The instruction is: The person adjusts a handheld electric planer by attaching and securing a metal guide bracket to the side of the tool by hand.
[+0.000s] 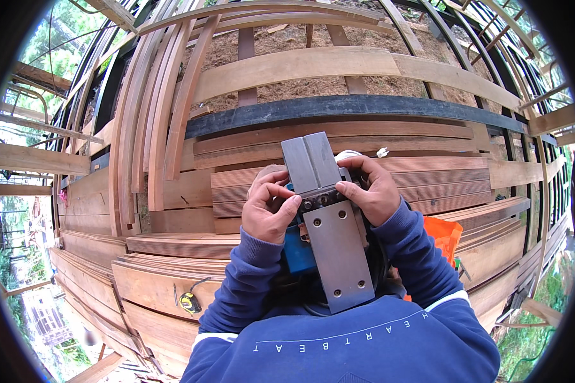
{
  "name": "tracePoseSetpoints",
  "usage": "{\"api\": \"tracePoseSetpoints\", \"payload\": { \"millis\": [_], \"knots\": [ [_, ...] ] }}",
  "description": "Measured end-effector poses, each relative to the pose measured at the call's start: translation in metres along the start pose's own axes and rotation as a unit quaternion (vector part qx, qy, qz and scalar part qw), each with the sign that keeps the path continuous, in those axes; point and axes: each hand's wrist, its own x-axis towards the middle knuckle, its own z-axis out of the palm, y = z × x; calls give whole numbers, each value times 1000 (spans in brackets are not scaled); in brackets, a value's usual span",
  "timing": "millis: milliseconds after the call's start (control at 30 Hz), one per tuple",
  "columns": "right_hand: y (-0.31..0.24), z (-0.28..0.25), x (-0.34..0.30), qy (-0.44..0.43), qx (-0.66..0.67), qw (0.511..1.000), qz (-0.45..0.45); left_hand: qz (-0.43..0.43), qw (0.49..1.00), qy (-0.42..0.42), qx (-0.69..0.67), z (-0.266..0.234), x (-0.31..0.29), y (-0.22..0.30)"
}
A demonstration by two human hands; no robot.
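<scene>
The upturned planer (340, 255) lies between the left hand (268, 207) and the right hand (373, 191), its long axis pointing away from the torso (358, 345), slightly leftward. Both hands are equally near, thumbs and fingers pinching at opposite ends of the crosswise cutter drum (321, 200).

It's silver-grey on the planer (338, 258), a near-black band (320, 200) across it, vivid blue on its casing (298, 250)! Deeper blue on the sweatshirt (338, 367), with white lettering (325, 346) and white sleeve stripes (448, 299). Reddish-brown boards (441, 186) carry fine parallel lines, the long beam (351, 106) runs blackish, the bag (442, 233) blazes orange, the tape measure (190, 302) shows yellow and black.
</scene>
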Motion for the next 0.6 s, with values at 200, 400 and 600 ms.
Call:
{"api": "tracePoseSetpoints", "payload": {
  "millis": [200,400,600],
  "knots": [
    [2,-1,0,-4,-1,1000,-10,-7,1000,0,-18,2,-2,2],
    [0,-1,-3,-3,23,1000,9,-25,1000,-1,-10,0,-2,2],
    [2,-3,-4,-16,2,1000,-7,-29,999,-16,-30,-1,-3,0]
  ]
}}
